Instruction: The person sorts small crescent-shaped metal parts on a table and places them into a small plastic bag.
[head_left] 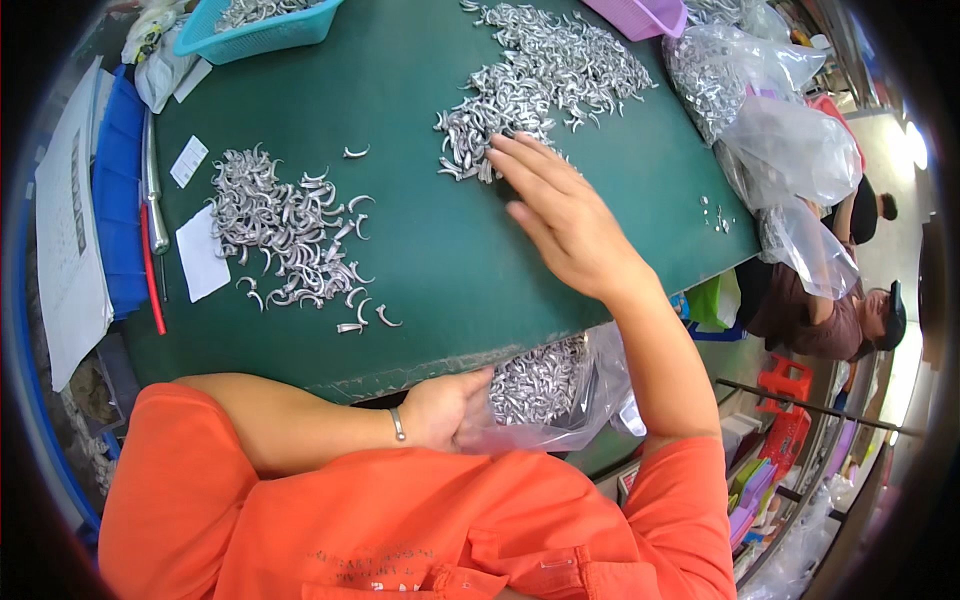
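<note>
My right hand [568,215] lies over the table with its fingers stretched out. Its fingertips touch the near edge of a large pile of small curved silver metal pieces [545,75]. At the table's near edge, my left hand [445,408] grips the rim of a clear plastic bag [600,385]; some of its fingers are hidden. Many of the same silver pieces [540,385] fill the bag, which sits just below the tabletop. A second, smaller pile of curved pieces [275,225] is spread on the left, with several loose ones around it.
The green tabletop [420,270] bears a turquoise basket [260,35] at the far left and a purple basket [645,15] at the far right. Stuffed clear bags [780,150] line the right edge. A blue tray [118,190] and a red rod [153,270] stand left. A person [825,320] is beyond.
</note>
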